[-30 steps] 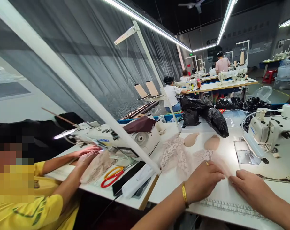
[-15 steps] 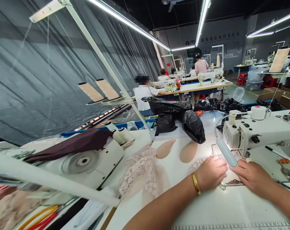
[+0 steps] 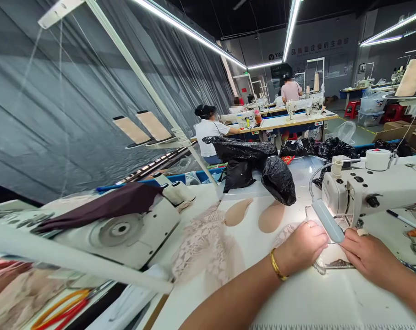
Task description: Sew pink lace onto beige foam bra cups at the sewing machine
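My left hand (image 3: 302, 247), with a gold bangle on the wrist, presses a piece of pale pink lace fabric (image 3: 208, 245) flat on the white table (image 3: 297, 302), just left of the needle of a white sewing machine (image 3: 369, 188). On the other side of the needle, my right hand (image 3: 364, 254) lies on the fabric's edge by the needle plate. Both hands are lit by the machine's lamp. Two beige padded cups (image 3: 254, 214) lie on the table beyond the lace.
Black plastic bags (image 3: 263, 167) are heaped at the table's far side. Another sewing machine (image 3: 118, 229) with a dark cloth draped on it stands at the left, with thread cones (image 3: 142, 128) above. Orange and red scissors (image 3: 62, 311) lie lower left. Other people sew at tables further back.
The view swung right, away from the neighbouring person in yellow. Both my hands slid the lace forward from the table's front to the needle of the sewing machine.
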Tool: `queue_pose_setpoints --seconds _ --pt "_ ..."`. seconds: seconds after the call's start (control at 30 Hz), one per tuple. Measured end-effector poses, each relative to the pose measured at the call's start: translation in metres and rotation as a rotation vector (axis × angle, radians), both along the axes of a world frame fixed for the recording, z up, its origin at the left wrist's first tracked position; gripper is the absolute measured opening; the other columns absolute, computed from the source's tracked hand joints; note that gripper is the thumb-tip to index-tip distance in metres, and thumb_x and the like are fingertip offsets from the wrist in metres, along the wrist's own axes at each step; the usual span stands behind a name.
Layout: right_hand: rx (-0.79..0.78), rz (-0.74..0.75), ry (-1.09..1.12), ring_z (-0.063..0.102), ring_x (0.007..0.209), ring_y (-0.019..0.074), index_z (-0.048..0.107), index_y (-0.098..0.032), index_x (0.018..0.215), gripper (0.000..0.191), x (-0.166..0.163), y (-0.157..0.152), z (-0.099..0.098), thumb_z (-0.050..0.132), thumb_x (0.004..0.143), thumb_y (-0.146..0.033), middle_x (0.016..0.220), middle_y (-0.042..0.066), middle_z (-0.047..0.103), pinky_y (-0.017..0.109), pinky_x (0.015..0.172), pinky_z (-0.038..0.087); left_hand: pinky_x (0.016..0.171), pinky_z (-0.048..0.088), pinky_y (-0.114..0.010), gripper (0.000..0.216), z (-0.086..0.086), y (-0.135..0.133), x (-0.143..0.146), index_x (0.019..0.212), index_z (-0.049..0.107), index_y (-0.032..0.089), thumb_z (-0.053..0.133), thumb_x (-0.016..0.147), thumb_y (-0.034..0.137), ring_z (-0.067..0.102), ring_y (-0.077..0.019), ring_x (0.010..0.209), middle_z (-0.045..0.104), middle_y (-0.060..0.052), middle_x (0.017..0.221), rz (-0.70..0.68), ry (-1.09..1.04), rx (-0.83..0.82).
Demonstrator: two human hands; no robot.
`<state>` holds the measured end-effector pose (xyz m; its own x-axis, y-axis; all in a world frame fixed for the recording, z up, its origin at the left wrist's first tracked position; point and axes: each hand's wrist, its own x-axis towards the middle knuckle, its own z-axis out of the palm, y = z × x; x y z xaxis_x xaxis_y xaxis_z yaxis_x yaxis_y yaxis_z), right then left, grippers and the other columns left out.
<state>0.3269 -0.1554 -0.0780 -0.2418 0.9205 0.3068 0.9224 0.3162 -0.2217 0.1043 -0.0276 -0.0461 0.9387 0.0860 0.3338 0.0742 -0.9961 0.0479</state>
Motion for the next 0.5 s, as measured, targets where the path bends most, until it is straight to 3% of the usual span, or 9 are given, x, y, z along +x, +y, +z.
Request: queue_pose_setpoints --seconds 0.27,0.37,0.5 --pt "-0.009 -0.027 0.077 0.058 0.071 0.0188 0.067 -0.026 0.095 0.033 -0.0023 -0.0013 0.005 0.037 0.109 -0.025 0.085 0.002 0.06 0.032 0.063 0.043 0.104 0.05 -0.043 0.02 -0.0032 -0.0025 0.0044 0.111 0.07 0.016 0.052 0.106 0.022 0.065 -0.0279 0.112 0.072 -0.012 0.112 0.044 -0.013 -0.081" --pt "-0.002 -0.04 0.128 0.057 0.07 0.0191 0.068 -0.028 0.101 0.03 -0.002 -0.0012 0.002 0.039 0.109 -0.025 0.085 0.002 0.06 0.033 0.063 0.042 0.103 0.049 -0.045 0.02 -0.0036 -0.004 0.0052 0.112 0.072 0.017 0.055 0.106 0.027 0.063 -0.0292 0.113 0.071 -0.012 0.112 0.108 0.012 -0.089" --pt "0.003 -0.046 0.23 0.055 0.069 0.0204 0.07 -0.027 0.095 0.031 -0.0003 -0.0008 -0.0014 0.041 0.108 -0.028 0.084 0.003 0.062 0.035 0.064 0.041 0.099 0.049 -0.046 0.017 -0.0054 -0.005 0.0074 0.106 0.073 0.018 0.059 0.103 0.027 0.06 -0.0306 0.114 0.07 -0.014 0.113 0.213 0.041 -0.112"
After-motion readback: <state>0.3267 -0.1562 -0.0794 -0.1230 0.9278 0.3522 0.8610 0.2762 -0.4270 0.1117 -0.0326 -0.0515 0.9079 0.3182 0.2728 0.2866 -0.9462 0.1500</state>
